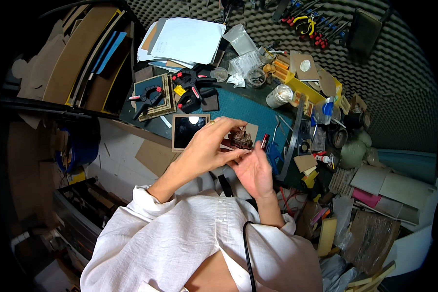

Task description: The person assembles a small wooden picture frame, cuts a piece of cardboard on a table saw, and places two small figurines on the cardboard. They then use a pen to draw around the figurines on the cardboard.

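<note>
A small dark reddish-brown model [241, 138] with rough, jagged detail is held up in front of me, over the near edge of the workbench. My left hand [207, 146] arches over it from the left, the fingers and thumb closed around its side. From below, my right hand [254, 175] cups the model's lower edge, thumb upright on the right and palm facing me; its fingertips are partly hidden behind the left thumb. Behind the model lies a beige card [251, 130] on the green cutting mat [228, 103]. A dark-screened tablet [184, 132] in a brown frame sits beside my left hand.
Black spring clamps [192, 80] and a paper stack [185, 41] occupy the back left. A metal ruler [293, 134], blue-handled pliers [273, 153] and a white jar [279, 96] stand to the right. A yellow box [306, 86] is beyond them, with hand tools [316, 29] on the foam wall.
</note>
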Available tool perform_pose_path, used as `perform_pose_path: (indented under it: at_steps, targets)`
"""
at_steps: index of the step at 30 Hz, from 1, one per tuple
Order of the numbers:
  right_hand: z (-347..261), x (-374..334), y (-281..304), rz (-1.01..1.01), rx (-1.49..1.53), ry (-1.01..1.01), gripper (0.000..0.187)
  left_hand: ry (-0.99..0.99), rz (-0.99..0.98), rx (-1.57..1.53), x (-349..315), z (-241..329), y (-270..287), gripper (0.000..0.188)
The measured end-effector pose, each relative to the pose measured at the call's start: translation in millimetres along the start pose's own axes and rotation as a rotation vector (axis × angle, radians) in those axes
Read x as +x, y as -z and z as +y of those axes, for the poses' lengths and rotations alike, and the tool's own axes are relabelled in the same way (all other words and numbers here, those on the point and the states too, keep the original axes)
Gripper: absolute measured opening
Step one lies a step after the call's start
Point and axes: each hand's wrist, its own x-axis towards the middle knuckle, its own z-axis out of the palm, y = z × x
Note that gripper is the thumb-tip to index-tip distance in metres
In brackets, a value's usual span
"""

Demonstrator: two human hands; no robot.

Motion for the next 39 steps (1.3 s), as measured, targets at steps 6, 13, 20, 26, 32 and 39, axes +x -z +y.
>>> perform_pose_path:
  at_steps: [6, 13, 20, 26, 32, 39]
  targets:
    - [13.4, -2.2, 34.0, 0.082, -0.164, -0.031, 0.040, 0.037, -0.041, -0.004, -10.1, -25.7, -19.3, 0.041]
    - [57.8, -4.3, 85.1, 0.246, -0.420, -0.168, 0.040, 0.432, -0.260, -0.162, -36.0, -88.8, -45.1, 0.028]
    - [89.6, 7.5, 146.2, 0.373, -0.623, -0.022, 0.030, 0.451, -0.271, -0.148, -41.5, -135.0, -83.8, 0.024]
    - [105.9, 26.3, 175.4, 0.450, -0.553, 0.041, 0.032, 0.516, -0.270, -0.139, -32.0, -164.4, -98.8, 0.027]
    - [120.5, 33.5, 198.0, 0.480, -0.543, 0.034, 0.034, 0.545, -0.229, -0.082, -14.3, -196.0, -98.5, 0.027]
    - [127.1, 44.4, 222.4, 0.591, -0.609, 0.110, 0.033, 0.528, -0.278, -0.037, 6.8, -229.4, -105.7, 0.029]
